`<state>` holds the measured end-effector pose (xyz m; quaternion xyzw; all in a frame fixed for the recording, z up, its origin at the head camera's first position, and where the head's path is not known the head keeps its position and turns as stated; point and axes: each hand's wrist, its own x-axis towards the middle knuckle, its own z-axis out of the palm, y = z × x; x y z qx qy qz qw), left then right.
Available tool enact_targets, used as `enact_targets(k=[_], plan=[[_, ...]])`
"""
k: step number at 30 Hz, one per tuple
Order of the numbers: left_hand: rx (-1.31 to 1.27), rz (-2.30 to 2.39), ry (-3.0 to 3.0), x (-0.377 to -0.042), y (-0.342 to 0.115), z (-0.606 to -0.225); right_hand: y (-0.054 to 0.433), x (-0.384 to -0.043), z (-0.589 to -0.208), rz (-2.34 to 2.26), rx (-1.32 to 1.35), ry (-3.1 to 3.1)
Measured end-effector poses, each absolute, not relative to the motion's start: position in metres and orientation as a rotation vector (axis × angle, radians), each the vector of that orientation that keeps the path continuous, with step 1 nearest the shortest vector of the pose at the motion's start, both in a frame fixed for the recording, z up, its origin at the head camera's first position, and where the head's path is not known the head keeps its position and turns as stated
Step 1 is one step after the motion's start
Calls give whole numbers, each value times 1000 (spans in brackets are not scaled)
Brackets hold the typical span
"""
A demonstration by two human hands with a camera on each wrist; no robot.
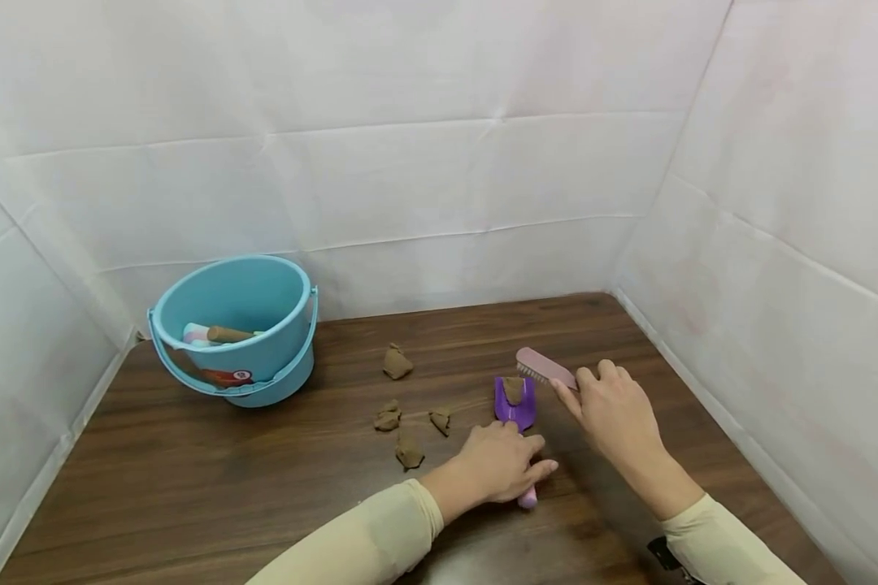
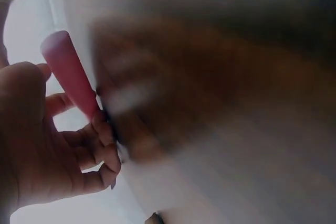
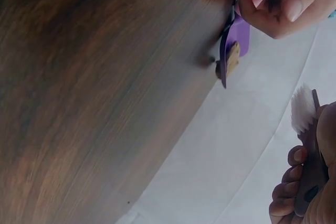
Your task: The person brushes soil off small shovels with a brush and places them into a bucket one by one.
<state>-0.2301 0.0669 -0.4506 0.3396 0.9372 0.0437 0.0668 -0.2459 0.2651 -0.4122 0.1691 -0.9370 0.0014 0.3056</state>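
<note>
My left hand holds a small purple toy shovel low at the tabletop. Its pink handle passes by the curled fingers, while the thumb sticks out to the side. On the blade lies a brown lump. Just right of it, my right hand grips a pink brush with white bristles, held above the table beyond the blade's right edge. Several loose brown lumps, among them one near the left hand and one farther back, lie left of the shovel.
A light blue bucket stands at the back left, its handle hanging down in front. Inside are a brown rod-like thing and a pale striped one. White sheeting encloses the wooden table at the back and sides.
</note>
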Motion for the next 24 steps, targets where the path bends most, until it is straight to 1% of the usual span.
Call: enact_targets(k=[6, 13, 24], plan=[[907, 66, 2878, -228, 72, -450, 262, -246, -413, 6, 436, -2504], [709, -28, 3001, -227, 74, -453, 261, -245, -413, -3, 451, -2481], [753, -57, 3108, -227, 43, -444, 264, -243, -412, 6, 479, -2402]])
